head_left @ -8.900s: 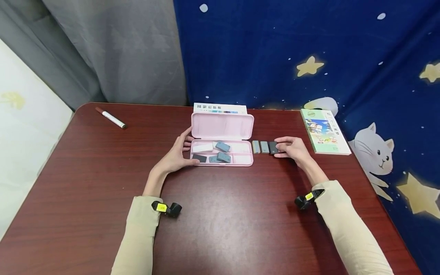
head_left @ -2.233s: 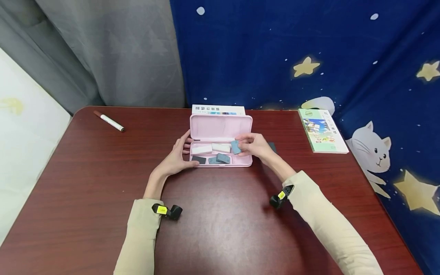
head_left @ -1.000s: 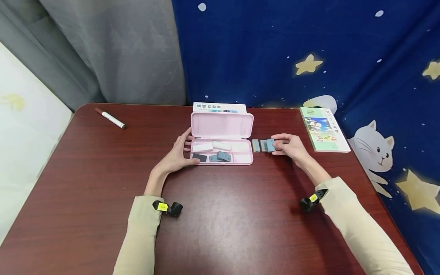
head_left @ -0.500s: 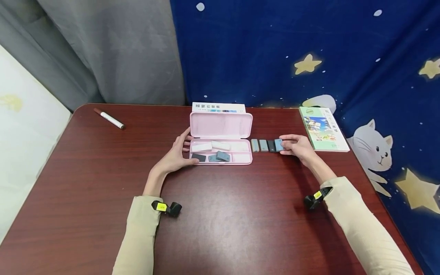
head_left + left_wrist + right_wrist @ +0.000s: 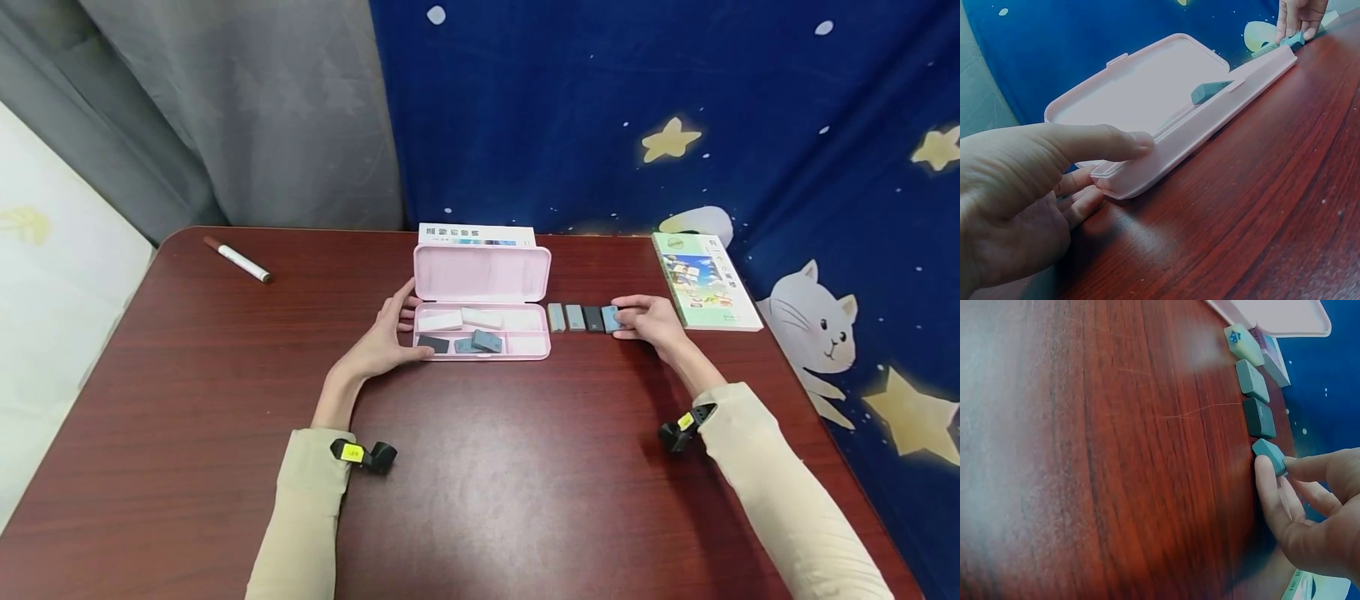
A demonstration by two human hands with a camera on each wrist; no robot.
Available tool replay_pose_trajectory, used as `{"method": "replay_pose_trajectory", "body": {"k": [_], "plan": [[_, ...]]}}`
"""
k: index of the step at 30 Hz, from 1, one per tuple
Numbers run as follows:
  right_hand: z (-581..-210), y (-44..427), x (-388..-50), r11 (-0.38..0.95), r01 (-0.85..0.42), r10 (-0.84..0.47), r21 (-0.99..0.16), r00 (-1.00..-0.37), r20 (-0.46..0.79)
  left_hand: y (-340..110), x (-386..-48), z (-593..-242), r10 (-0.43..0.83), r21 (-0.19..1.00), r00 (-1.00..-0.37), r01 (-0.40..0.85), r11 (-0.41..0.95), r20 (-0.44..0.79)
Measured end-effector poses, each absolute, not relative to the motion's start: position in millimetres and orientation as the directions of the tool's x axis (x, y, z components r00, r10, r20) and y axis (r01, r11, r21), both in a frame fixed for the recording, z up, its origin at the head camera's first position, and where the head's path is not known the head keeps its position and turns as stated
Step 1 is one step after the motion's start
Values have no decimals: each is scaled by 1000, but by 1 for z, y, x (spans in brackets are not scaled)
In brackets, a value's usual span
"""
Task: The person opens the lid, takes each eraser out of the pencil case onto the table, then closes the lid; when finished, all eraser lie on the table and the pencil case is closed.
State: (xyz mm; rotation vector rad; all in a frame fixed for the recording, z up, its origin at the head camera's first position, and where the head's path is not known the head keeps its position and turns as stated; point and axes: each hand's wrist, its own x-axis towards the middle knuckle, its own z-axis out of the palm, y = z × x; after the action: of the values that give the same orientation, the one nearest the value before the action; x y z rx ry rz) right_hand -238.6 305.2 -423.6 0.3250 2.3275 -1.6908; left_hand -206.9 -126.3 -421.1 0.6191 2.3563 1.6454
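A pink pencil case (image 5: 482, 358) lies open on the table, lid raised at the back. My left hand (image 5: 381, 340) holds its left end, thumb on the front wall (image 5: 1166, 159) and fingers behind. White erasers (image 5: 440, 321) lie in the back compartment; a dark eraser (image 5: 433, 343) and blue-grey erasers (image 5: 487, 341) lie in front. To the right of the case runs a row: a yellowish eraser (image 5: 1243, 345), a grey-blue eraser (image 5: 1252, 380), a dark eraser (image 5: 1259, 417). My right hand (image 5: 651, 322) pinches a blue eraser (image 5: 1269, 455) at the row's right end.
Behind the lid is a white book or box (image 5: 477, 233). A green-edged book (image 5: 707, 282) lies beyond my right hand, and a marker (image 5: 238, 259) at the back left. Curtains (image 5: 525, 108) hang behind the table's far edge.
My right hand took the blue eraser out of the case's back compartment and carried it right to the end of the row, past the dark one. My left hand stayed on the case.
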Motion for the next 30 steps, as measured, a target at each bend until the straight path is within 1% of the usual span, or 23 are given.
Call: {"method": "replay_pose_trajectory", "body": {"k": [5,10,16,23,30], "plan": [[-423,301,-240,349,313,71,-883,-949,-309,-127,-207,-423,444,932,-893,222,287,76],[-421,299,-241,380,319,67,-868,-946,-319,-127,-207,-423,446,931,-891,228,284,83],[-420,298,-241,398,336,58,-854,-938,-342,-127,-206,-422,442,931,-894,222,291,74],[-420,299,-242,421,323,68,-848,-943,-325,-126,-206,-420,443,932,-893,220,288,74],[-420,297,-241,426,330,87,-842,-942,-325,-127,-206,-419,444,924,-894,214,316,56]]}}
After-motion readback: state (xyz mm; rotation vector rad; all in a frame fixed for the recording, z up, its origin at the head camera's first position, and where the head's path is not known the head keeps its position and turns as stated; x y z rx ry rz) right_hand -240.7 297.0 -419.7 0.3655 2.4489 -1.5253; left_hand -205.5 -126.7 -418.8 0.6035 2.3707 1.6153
